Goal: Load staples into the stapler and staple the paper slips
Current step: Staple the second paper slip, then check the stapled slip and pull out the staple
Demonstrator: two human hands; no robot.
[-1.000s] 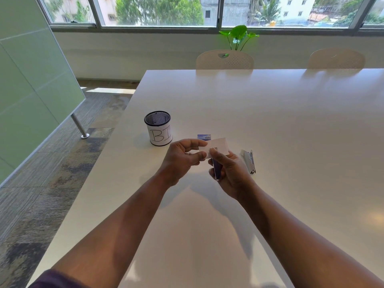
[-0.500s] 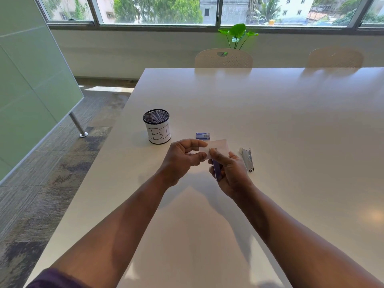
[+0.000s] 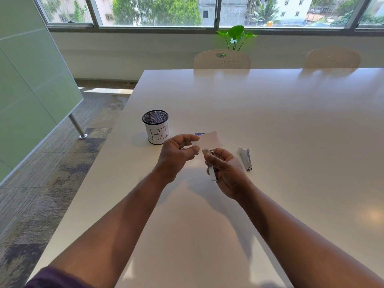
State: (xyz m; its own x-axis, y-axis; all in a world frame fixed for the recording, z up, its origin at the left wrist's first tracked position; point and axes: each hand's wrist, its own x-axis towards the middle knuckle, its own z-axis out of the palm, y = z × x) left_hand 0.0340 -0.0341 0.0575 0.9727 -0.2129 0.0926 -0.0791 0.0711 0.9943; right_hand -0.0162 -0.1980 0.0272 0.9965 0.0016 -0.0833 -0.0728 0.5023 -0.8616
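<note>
Stapling the slips, held above the table's middle near its left edge.
Head view: left hand (image 3: pixel 176 156) is pinching the slips (image 3: pixel 209 139); right hand (image 3: pixel 227 171), fingers curled, is gripping the stapler (image 3: pixel 212 172). Next, I judge, squeeze squarely.

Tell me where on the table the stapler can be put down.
Bare table runs right of the metal stapler piece and from the hands to the chairs. Also bare: the near strip between the forearms. Crowded: mesh cup, blue box, paper slip in the left hand, stapler in the right hand.
</note>
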